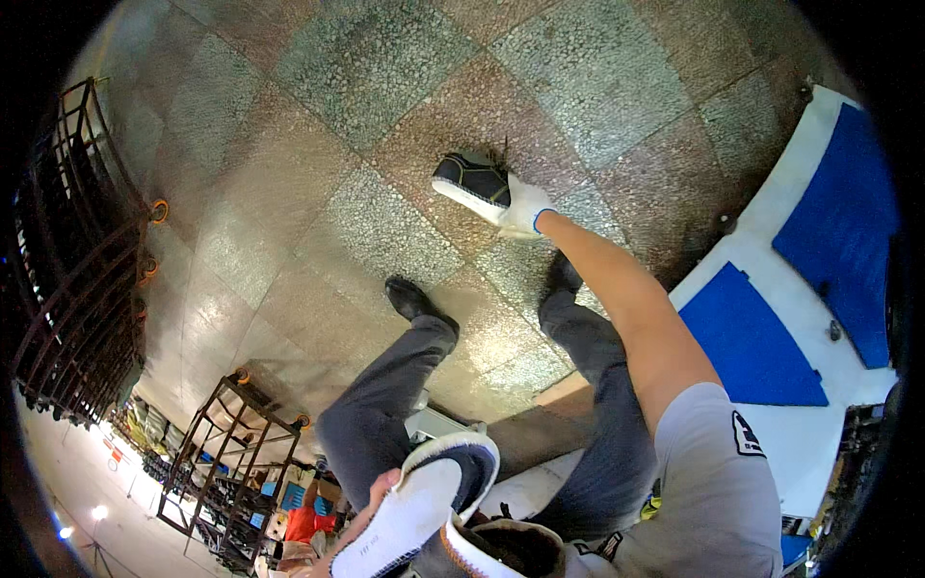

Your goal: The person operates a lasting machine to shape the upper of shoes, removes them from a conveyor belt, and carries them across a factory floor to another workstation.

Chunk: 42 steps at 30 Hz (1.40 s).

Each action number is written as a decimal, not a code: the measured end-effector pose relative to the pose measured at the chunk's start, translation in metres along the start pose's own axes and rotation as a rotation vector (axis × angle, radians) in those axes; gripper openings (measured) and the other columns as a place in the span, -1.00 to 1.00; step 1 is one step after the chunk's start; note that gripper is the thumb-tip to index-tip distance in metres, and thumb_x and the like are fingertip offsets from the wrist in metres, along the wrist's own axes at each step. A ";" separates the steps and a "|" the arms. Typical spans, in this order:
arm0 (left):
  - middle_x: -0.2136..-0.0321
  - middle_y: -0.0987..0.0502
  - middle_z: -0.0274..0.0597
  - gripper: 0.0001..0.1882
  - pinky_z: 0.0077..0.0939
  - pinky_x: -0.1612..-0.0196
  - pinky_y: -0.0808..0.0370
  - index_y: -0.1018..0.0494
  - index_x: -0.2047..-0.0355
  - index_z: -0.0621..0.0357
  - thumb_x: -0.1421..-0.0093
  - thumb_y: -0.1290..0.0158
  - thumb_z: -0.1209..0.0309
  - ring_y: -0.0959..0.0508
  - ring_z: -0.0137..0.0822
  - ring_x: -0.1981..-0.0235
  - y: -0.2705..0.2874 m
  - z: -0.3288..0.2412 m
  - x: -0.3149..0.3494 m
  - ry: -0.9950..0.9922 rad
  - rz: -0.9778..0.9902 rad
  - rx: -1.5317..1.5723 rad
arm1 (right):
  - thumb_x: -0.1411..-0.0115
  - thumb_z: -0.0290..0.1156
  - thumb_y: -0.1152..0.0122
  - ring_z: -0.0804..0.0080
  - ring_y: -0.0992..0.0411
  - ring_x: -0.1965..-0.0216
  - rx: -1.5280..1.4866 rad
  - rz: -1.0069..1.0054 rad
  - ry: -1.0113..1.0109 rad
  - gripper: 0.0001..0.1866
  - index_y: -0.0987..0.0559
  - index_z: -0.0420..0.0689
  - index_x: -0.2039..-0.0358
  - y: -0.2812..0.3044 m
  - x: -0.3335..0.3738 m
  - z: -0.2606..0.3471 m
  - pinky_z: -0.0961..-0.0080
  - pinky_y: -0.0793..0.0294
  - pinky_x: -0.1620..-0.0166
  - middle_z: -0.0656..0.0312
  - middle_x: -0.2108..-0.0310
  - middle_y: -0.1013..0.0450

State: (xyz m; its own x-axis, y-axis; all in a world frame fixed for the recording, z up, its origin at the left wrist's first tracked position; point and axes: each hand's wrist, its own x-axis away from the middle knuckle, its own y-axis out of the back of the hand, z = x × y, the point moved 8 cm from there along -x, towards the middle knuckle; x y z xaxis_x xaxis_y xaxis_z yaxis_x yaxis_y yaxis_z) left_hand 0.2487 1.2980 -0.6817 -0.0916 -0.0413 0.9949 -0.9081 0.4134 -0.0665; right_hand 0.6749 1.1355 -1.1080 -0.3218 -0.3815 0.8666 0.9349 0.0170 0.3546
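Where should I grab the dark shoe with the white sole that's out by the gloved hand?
Probably at the heel end of the dark shoe with the white sole, coming from the right, where the white-gloved right hand already meets it. The toe points left, away from the arm.

The gloved right hand [523, 210] is stretched far forward, fingers closed; the bare left hand [378, 493], seemingly curled, is kept close below.

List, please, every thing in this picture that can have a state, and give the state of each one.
right hand: gloved in white, arm stretched out, gripping the dark shoe
dark shoe: held up off the floor, white sole showing
left hand: bare, holding the white-soled shoe
white-soled shoe: held close, sole turned upward
wheeled rack: standing on the floor, shelves loaded
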 end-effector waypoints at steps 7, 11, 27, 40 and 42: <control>-0.02 -0.62 0.01 -0.39 -0.13 -0.08 -0.60 -0.43 -0.20 0.21 -0.38 0.09 -0.01 -0.66 -0.10 0.03 -0.077 -0.041 0.098 -0.063 0.073 -0.016 | -0.05 -0.32 -0.44 0.43 -0.56 0.24 -1.088 0.101 0.142 -0.45 -0.61 -0.33 -0.04 0.114 0.343 0.002 0.46 -0.56 0.11 0.11 0.20 -0.63; -0.02 -0.61 0.01 -0.40 -0.12 -0.08 -0.60 -0.43 -0.21 0.21 -0.38 0.09 -0.01 -0.66 -0.10 0.03 -0.160 -0.066 0.166 -0.113 0.182 -0.007 | 0.53 -0.30 -0.83 0.35 -0.51 -0.06 -1.355 0.189 0.036 0.10 -0.53 -0.21 -0.16 0.217 0.637 0.036 0.28 -0.47 -0.21 0.20 -0.07 -0.56; -0.04 -0.61 0.02 -0.40 -0.10 -0.11 -0.60 -0.42 -0.22 0.20 -0.38 0.11 0.00 -0.66 -0.08 0.01 -0.655 -0.240 0.279 -0.178 0.741 -0.160 | 0.10 -0.35 -0.47 0.21 -0.64 0.06 -2.003 0.447 0.465 -0.19 -0.48 -0.23 -0.23 0.472 0.666 0.070 0.22 -0.65 -0.04 0.03 -0.01 -0.60; -0.06 -0.60 0.03 -0.40 -0.07 -0.13 -0.60 -0.41 -0.24 0.19 -0.39 0.12 0.00 -0.65 -0.07 -0.01 -1.186 -0.325 0.327 -0.029 1.072 -0.536 | -0.31 0.07 -0.21 0.14 -0.50 -0.13 -2.448 -0.487 0.573 -0.34 -0.41 -0.01 -0.30 0.847 0.604 -0.042 0.10 -0.50 -0.22 0.11 -0.15 -0.51; -0.06 -0.60 0.03 -0.40 -0.07 -0.13 -0.60 -0.40 -0.24 0.19 -0.39 0.12 0.00 -0.65 -0.07 -0.01 -1.272 -0.320 0.318 0.003 1.110 -0.592 | -0.28 0.04 -0.25 0.15 -0.49 -0.12 -2.453 -0.536 0.526 -0.31 -0.39 -0.07 -0.30 0.913 0.599 -0.083 0.17 -0.49 -0.21 0.12 -0.12 -0.51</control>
State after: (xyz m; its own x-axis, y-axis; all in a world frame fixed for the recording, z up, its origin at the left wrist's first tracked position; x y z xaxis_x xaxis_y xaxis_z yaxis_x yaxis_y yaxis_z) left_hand 1.5059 1.0503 -0.2565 -0.6858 0.5908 0.4250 -0.0207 0.5680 -0.8228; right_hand 1.3484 0.8461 -0.2943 -0.7527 -0.0935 0.6517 -0.5425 -0.4729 -0.6943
